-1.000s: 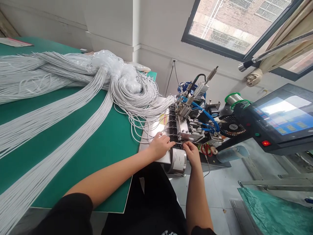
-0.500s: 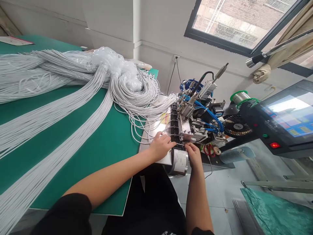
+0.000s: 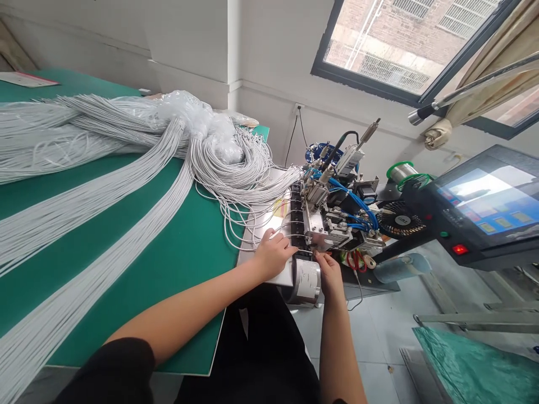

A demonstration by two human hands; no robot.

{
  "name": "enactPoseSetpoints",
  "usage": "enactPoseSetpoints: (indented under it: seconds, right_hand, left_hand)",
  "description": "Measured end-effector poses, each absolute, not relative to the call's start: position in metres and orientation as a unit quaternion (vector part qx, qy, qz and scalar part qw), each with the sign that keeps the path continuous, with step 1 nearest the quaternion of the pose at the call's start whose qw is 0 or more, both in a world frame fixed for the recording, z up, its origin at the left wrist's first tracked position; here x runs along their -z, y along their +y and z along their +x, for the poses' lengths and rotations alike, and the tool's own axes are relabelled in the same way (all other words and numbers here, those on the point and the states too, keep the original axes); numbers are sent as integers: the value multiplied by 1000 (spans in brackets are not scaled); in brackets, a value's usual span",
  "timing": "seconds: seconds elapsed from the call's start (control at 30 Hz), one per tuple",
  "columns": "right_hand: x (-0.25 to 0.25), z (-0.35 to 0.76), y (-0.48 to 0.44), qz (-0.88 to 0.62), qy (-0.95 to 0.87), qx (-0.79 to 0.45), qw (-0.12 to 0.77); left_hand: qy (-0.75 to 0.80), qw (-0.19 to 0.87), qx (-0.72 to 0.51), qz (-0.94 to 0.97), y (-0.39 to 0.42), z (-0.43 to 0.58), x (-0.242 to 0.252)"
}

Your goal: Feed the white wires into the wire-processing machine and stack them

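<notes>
My left hand [image 3: 273,256] is closed with its fingers on a white cable [image 3: 304,251] at the near end of a black slotted track [image 3: 297,213]. My right hand [image 3: 331,273] pinches the tip of the same cable just to the right; the fingertips partly hide that end. Above both hands stands a benchtop machine [image 3: 322,193] with metal cylinders and blue air tubes. Several other white cables lie across the track, running back to a looped bundle [image 3: 236,163]. Below the hands sits a silver cylindrical housing [image 3: 307,280] with a paper label.
Long bundles of white cable [image 3: 126,241] spread over the green table [image 3: 181,303], with plastic wrap [image 3: 189,109] around some. On the right are a touch screen [image 3: 497,193], a spool of wire [image 3: 403,173], a black fan [image 3: 401,220] and red-handled scissors [image 3: 356,261].
The view has shifted slightly, so the machine and screen sit a little further left. Both hands stay at the track's near end, with the right fingertips a touch lower against the cable end.
</notes>
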State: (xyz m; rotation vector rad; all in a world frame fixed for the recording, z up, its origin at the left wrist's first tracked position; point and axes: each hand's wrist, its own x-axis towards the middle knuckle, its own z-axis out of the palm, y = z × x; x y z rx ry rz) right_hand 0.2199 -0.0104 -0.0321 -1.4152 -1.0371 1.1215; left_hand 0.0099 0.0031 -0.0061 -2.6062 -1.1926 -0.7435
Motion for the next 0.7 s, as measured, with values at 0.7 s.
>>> enactPoseSetpoints:
  seconds: [0.7]
  right_hand:
    - [-14, 170, -65, -400, -841, -126, 342]
  left_hand:
    - [-602, 13, 252, -758, 119, -12, -35]
